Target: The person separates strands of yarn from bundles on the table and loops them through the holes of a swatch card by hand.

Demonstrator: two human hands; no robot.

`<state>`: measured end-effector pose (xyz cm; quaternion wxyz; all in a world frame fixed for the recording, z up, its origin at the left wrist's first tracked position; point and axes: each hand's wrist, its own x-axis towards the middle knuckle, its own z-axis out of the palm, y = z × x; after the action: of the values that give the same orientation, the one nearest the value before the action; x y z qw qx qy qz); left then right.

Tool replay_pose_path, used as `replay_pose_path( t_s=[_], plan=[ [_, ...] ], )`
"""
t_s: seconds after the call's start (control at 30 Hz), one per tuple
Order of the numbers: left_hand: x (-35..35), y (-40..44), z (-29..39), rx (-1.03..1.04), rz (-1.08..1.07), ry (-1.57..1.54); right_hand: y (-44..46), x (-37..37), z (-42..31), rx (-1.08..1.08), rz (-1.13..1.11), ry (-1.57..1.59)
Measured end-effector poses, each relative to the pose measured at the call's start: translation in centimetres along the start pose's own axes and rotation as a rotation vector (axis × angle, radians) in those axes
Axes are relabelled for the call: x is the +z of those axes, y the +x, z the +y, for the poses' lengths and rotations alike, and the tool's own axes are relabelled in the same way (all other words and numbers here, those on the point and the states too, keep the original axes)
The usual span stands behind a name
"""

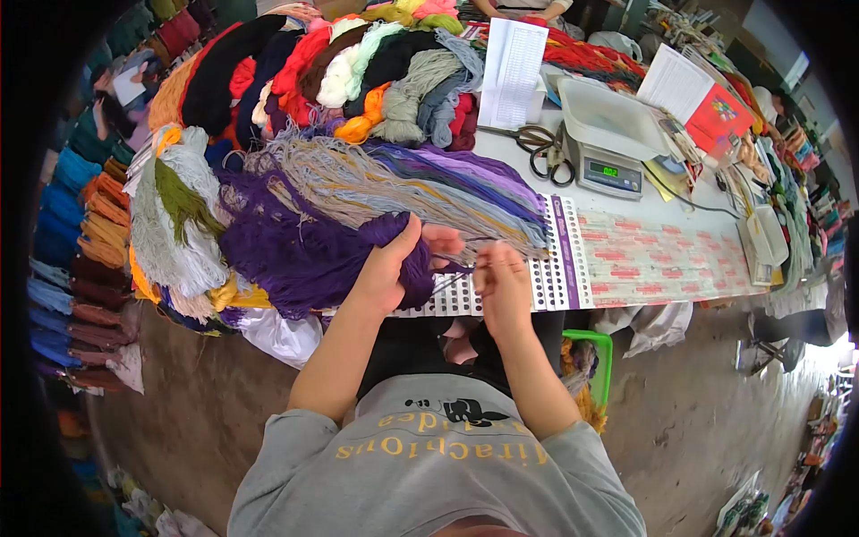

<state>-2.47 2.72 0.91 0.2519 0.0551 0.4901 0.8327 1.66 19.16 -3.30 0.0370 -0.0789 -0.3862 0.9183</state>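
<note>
My left hand (394, 264) is wrapped round one end of a dark purple skein of yarn (295, 243), whose bulk spreads left over the table. Just to the right, my right hand (503, 277) is closed in a pinch on thin dark strands of yarn that stretch from the purple skein. Under and behind both hands lies a white board with punched holes (573, 255). Beyond it, long strands of grey, beige, blue and lilac yarn (403, 183) run across the board.
A digital scale (613, 174) carries a clear plastic tray (613, 116). Black scissors (548, 157) lie beside it, near an upright paper sheet (512, 76). Colourful skeins (340, 76) heap up at the back left. A green basket (601, 367) stands below the table edge. Other people sit nearby.
</note>
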Motion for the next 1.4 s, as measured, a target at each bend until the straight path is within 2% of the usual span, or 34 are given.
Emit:
replay_pose_path(
  t_s=[0.07, 0.1, 0.17, 0.23, 0.33, 0.4, 0.43, 0.53, 0.63, 1.27, 1.37, 1.4],
  plan=[
    [1.1, 0.1, -0.6, 0.077, -0.027, -0.001, -0.7, 0.6, 0.1, 0.011, -0.106, -0.376],
    [0.9, 0.0, -0.7, 0.078, -0.092, 0.087, -1.3, 2.1, -0.4, -0.045, -0.135, -0.445],
    [1.1, -0.2, -1.2, 0.042, -0.107, 0.077, -1.3, 2.6, 0.6, -0.150, -0.178, -0.451],
    [1.5, -0.4, -0.9, 0.009, -0.093, 0.140, -1.4, 2.6, 0.6, -0.094, -0.189, -0.435],
    [1.1, -0.4, -0.8, -0.042, -0.188, -0.014, -1.3, 1.9, 0.8, -0.117, -0.191, -0.426],
    [1.1, -0.2, -0.8, -0.063, -0.148, -0.159, -1.2, 1.4, 0.9, -0.111, -0.201, -0.386],
    [1.6, -0.2, -0.8, -0.087, -0.045, -0.204, -1.2, 1.3, 0.9, -0.106, -0.211, -0.346],
    [1.6, 0.2, -0.7, -0.014, 0.082, -0.187, -1.7, 1.8, 0.2, -0.023, -0.173, -0.267],
    [1.2, 0.1, -0.3, -0.005, 0.105, -0.152, -1.6, 2.0, 0.1, 0.019, -0.157, -0.154],
    [0.7, -0.1, -0.1, 0.055, 0.020, -0.114, -2.0, 1.4, 0.0, -0.006, -0.202, -0.246],
    [0.5, -0.2, -0.1, 0.025, 0.020, -0.118, -2.2, 1.5, -0.9, 0.310, -0.418, -0.206],
    [0.4, -0.2, -0.2, 0.024, 0.070, -0.022, -2.3, 1.5, -1.2, 0.338, -0.463, -0.203]
  ],
)
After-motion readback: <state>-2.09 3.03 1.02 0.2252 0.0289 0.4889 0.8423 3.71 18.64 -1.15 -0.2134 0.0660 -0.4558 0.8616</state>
